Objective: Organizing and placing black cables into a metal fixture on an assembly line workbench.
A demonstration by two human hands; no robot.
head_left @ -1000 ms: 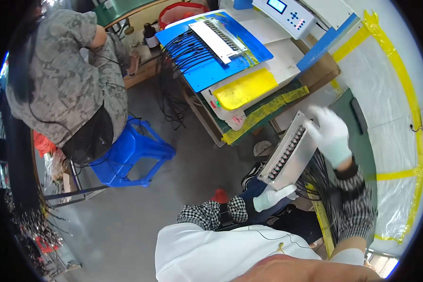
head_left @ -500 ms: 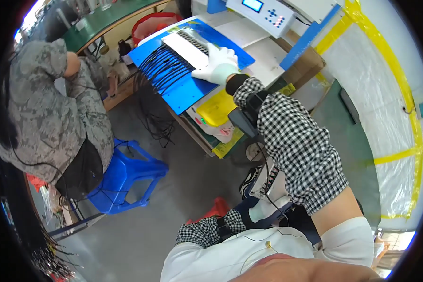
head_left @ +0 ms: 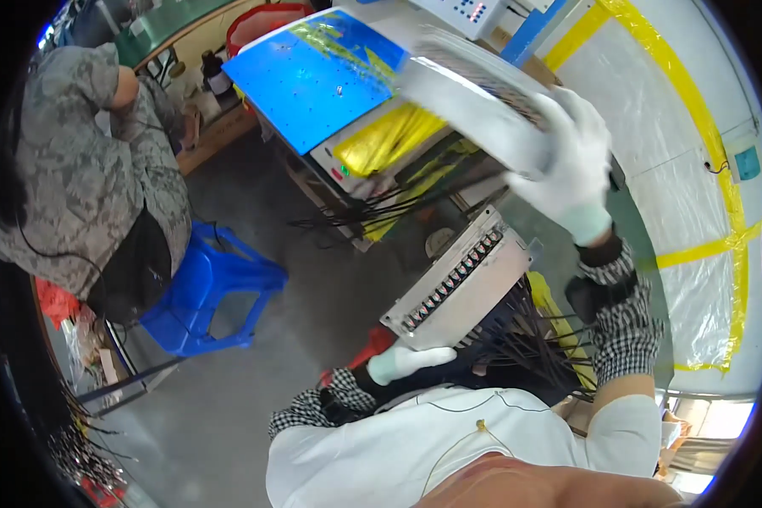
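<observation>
My right hand (head_left: 571,161), in a white glove, grips one end of a long silvery metal fixture (head_left: 474,106), smeared by motion. This fixture is raised off the blue plate (head_left: 313,85), and dark cables trail below it. Close to my body, my gloved left hand (head_left: 411,362) is closed at the lower end of a second metal fixture (head_left: 457,284); part of its fingers is hidden behind the metal. A row of several dark slots with small light parts runs along this tilted fixture. Many black cables (head_left: 525,339) hang beside it.
The blue plate lies on a machine with yellow film (head_left: 389,140) and a control box (head_left: 466,13) behind. At the left, a person in camouflage clothing (head_left: 76,161) sits on a blue stool (head_left: 212,296). A red bin (head_left: 258,25) stands at the back.
My right hand has lifted the fixture and its cables off the blue plate and swung it rightward and closer. The second fixture, low beside my legs before, is now raised at my left hand.
</observation>
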